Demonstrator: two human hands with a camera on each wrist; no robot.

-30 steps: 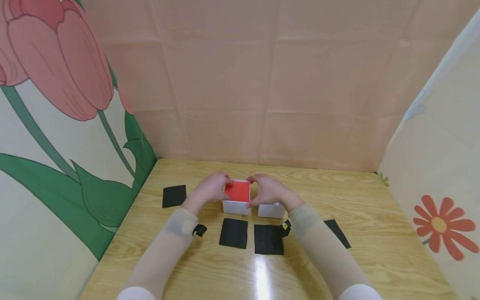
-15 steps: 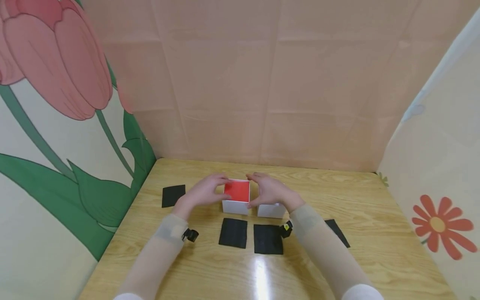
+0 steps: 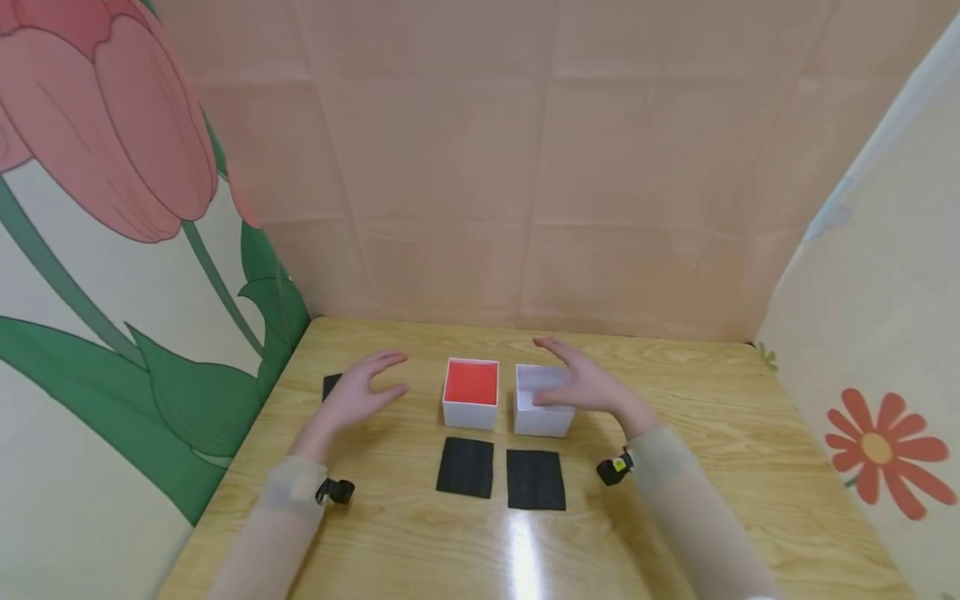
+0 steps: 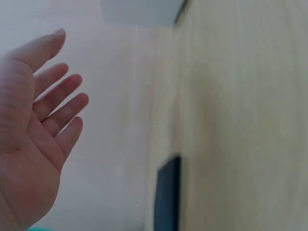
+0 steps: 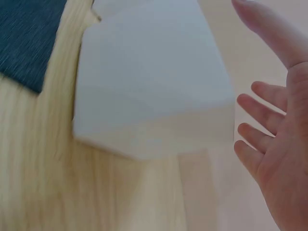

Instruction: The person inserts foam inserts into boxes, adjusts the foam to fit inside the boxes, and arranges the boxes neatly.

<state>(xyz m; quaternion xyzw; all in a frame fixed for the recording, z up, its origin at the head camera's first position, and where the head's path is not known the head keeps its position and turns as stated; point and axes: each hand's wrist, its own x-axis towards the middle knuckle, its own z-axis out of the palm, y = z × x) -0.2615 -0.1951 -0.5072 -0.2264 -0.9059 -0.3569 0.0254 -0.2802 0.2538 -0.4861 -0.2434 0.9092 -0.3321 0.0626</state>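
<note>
Two white square boxes stand side by side on the wooden table. A red panel (image 3: 472, 382) fills the top of the left box (image 3: 470, 415). The right box (image 3: 542, 423) shows a pale interior, partly covered by my right hand (image 3: 588, 383). That hand has its fingers spread and holds nothing; in the right wrist view its fingertips are near the edge of the box (image 5: 154, 72). My left hand (image 3: 356, 396) is held left of the red-topped box, apart from it, fingers spread and nothing in them. In the left wrist view its palm (image 4: 29, 168) shows bare.
Two black square pads lie in front of the boxes, a left one (image 3: 465, 467) and a right one (image 3: 536, 480). Another black pad (image 3: 332, 385) shows behind my left hand. A pinkish cloth (image 3: 525, 208) hangs along the table's back edge, with printed panels at both sides.
Both hands have moved away from the red-topped box: the left hand went left, the right hand went right over the other box. The boxes have stayed in place.
</note>
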